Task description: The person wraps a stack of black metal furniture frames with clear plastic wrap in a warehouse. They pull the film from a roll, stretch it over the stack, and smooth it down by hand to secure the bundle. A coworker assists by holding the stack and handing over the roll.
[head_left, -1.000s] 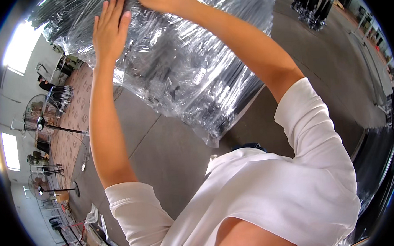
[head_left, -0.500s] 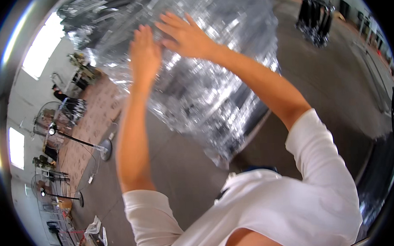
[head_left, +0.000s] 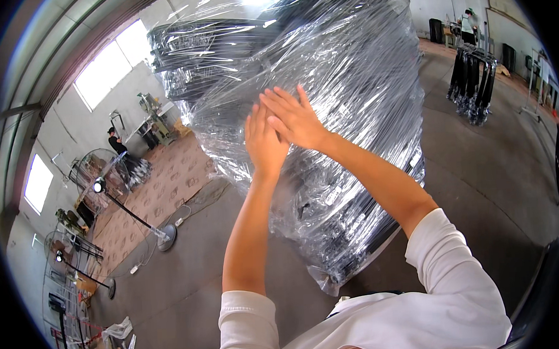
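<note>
Beyond the fingers (head_left: 281,105) stands the film-wrapped stack (head_left: 362,79).

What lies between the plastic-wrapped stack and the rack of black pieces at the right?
In the head view, a strip of grey floor lies between the plastic-wrapped stack and the rack of black pieces.

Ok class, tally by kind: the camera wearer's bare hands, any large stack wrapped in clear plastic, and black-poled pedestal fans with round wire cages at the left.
Bare left hand and bare right hand: 2
Large dark stack wrapped in clear plastic: 1
Black-poled pedestal fans with round wire cages: 2
Total: 5
</note>
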A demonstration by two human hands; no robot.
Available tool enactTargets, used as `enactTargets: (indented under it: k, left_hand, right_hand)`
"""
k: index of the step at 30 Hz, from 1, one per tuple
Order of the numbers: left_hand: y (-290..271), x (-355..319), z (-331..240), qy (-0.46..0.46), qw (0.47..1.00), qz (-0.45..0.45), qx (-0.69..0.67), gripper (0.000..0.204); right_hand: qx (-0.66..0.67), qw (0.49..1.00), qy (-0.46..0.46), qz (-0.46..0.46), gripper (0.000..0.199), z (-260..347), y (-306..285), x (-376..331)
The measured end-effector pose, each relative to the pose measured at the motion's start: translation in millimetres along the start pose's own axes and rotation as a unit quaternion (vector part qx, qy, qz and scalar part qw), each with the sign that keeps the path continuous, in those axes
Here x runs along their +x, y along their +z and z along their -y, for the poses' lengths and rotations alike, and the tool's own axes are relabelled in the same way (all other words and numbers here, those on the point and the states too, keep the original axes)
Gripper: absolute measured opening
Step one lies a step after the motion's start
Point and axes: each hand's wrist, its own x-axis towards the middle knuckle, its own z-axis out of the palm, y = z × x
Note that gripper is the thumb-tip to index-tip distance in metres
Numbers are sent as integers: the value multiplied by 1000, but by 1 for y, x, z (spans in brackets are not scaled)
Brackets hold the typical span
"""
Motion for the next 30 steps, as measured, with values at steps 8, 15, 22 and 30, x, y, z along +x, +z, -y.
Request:
enactTargets:
  k: [8, 15, 22, 30]
  left_hand:
    - [3, 4, -7, -14, 1000, -7, -11, 37]
    - [3, 2, -7, -25, 999, -11, -15, 39]
    - [2, 2, -5, -13, 1000, -24, -11, 36]
    - [2, 10, -14, -22, 999, 20, -20, 38]
  right_hand:
    - [-5, 1000, -7, -19, 47, -5, -2, -3]
    - [-9, 999, -16, -44, 44, -2, 0, -3]
    - [8, 1000, 2, -23, 43, 0, -2, -4]
    - [58, 995, 33, 74, 51, -14, -10, -1]
